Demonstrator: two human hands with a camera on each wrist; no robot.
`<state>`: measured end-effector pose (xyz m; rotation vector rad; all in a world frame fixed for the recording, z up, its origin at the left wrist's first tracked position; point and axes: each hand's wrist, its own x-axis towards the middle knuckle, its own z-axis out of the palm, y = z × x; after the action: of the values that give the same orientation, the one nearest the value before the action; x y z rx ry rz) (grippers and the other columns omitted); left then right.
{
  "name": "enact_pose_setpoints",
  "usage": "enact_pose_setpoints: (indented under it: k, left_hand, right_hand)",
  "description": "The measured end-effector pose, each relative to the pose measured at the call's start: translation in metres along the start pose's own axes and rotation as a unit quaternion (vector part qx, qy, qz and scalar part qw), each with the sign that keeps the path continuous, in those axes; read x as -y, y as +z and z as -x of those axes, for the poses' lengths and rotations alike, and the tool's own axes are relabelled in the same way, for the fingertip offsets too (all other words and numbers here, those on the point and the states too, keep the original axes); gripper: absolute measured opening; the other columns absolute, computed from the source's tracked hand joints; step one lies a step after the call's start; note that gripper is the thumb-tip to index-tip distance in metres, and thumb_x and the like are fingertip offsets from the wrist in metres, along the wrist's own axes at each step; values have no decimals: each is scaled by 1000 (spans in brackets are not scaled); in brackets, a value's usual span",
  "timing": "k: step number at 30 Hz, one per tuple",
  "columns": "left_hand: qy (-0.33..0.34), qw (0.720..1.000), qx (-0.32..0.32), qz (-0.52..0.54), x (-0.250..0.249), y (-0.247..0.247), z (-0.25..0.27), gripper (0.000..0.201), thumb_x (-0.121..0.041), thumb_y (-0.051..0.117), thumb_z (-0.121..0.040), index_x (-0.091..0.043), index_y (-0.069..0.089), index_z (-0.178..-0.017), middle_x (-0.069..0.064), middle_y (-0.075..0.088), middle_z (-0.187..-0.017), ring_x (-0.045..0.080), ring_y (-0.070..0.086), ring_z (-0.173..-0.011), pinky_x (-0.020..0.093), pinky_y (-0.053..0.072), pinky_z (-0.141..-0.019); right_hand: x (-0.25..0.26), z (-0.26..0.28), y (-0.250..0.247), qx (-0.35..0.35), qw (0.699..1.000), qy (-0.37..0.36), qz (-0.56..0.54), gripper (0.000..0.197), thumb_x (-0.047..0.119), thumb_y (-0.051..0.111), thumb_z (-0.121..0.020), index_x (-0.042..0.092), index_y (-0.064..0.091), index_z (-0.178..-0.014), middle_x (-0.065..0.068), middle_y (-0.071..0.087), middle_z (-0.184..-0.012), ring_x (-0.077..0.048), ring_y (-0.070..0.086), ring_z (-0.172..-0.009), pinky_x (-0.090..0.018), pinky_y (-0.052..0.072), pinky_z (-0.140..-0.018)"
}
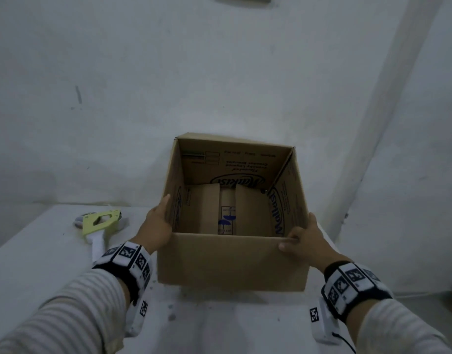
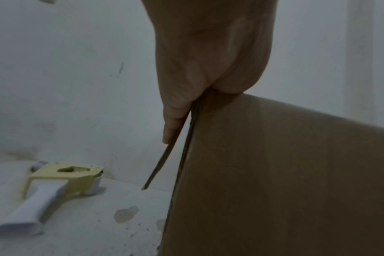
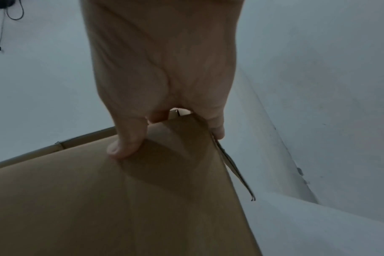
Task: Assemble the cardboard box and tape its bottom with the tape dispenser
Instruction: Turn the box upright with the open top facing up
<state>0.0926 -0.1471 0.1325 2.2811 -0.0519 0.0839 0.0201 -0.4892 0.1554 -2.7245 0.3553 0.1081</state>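
A brown cardboard box (image 1: 232, 261) stands upright with its top open, in the middle of the white table (image 1: 40, 251). Its bottom flaps (image 1: 201, 208) lie folded inside with a gap between them. My left hand (image 1: 157, 223) grips the left wall at the top edge, with its fingers (image 2: 171, 128) lying on a flap folded down outside. My right hand (image 1: 306, 241) grips the near right corner, thumb (image 3: 125, 143) on the front face and fingers round the side. The yellow tape dispenser (image 1: 99, 226) with a white handle lies on the table left of the box.
A white wall rises right behind the table and the box. A white pillar (image 1: 373, 149) runs up the wall at the right. The table's right edge is close to the box's right side. Dark specks and stains mark the tabletop (image 2: 125, 213).
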Motion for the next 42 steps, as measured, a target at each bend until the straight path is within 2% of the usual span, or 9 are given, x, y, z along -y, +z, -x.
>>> enact_pose_setpoints:
  k: [4, 8, 12, 15, 19, 23, 27, 34, 42]
  left_hand:
    - [1, 1000, -31, -3, -5, 6, 11, 80, 10, 37, -87, -30, 11, -152, 17, 39, -148, 34, 59, -97, 33, 48, -69]
    - [13, 999, -39, -15, -17, 14, 23, 75, 5, 37, -89, -28, 13, -152, 14, 40, -148, 34, 53, -119, 39, 46, -92]
    - [-22, 996, -85, -27, -25, 10, 24, 64, -5, 36, -92, -27, 19, -149, 14, 48, -141, 36, 55, -114, 35, 43, -82]
    - [-98, 986, -134, -19, -28, 5, 24, 53, -9, 37, -94, -13, 28, -146, 22, 50, -136, 40, 54, -116, 40, 45, -89]
    - [-97, 987, -122, -26, -41, 12, 28, 33, -24, 42, -91, -8, 48, -120, 23, 56, -119, 38, 55, -99, 41, 44, -80]
    - [-79, 991, -82, 72, -50, 33, 39, 71, -46, 50, -91, -17, 19, -148, 13, 36, -149, 33, 41, -133, 46, 38, -105]
    - [-80, 983, -94, 137, -49, 42, 40, 83, -46, 54, -89, -21, 6, -151, 12, 28, -153, 29, 31, -140, 46, 32, -111]
    - [-105, 983, -85, 124, -61, 42, 15, 81, -43, 51, -92, -19, 2, -152, 11, 22, -156, 31, 28, -141, 47, 29, -112]
    - [-123, 985, -55, 104, -59, 47, -26, 81, -51, 51, -89, -19, 10, -150, 12, 24, -155, 34, 32, -139, 48, 32, -113]
  right_hand:
    - [-8, 8, 3, -46, 998, -22, -40, 26, 42, 71, -81, 20, 61, -89, -10, 7, -155, -33, 34, -134, -37, 39, -108]
    - [-22, 12, -13, -43, 998, -24, -33, 28, 45, 72, -78, 21, 58, -84, -11, 20, -148, -31, 43, -124, -36, 43, -100]
    - [-22, 15, -30, -20, 999, -24, -18, 30, 53, 68, -77, 28, 53, -73, -7, 38, -120, -22, 48, -93, -30, 43, -80]
    - [-18, 17, -27, -16, 999, -44, -20, 31, 55, 64, -79, 25, 55, -79, -3, 39, -105, -19, 47, -87, -29, 39, -75]
    - [-25, 11, -23, -41, 996, -47, -58, 31, 52, 61, -84, 22, 54, -91, -7, 41, -113, -23, 48, -98, -30, 38, -79]
    - [-39, -4, -24, -88, 993, -14, -75, 43, 51, 59, -85, 14, 59, -108, -13, 44, -126, -32, 48, -116, -36, 41, -93]
    - [-37, -15, -19, -101, 990, 12, -101, 50, 51, 60, -84, 14, 56, -117, -16, 35, -140, -35, 40, -127, -41, 38, -104]
    - [-37, -33, -15, -99, 984, 19, -146, 50, 46, 62, -86, 14, 54, -124, -14, 19, -153, -34, 27, -139, -45, 31, -113]
    - [-30, -63, -23, -103, 984, 20, -143, 56, 43, 59, -89, 10, 48, -134, -15, 18, -153, -34, 27, -139, -42, 30, -112]
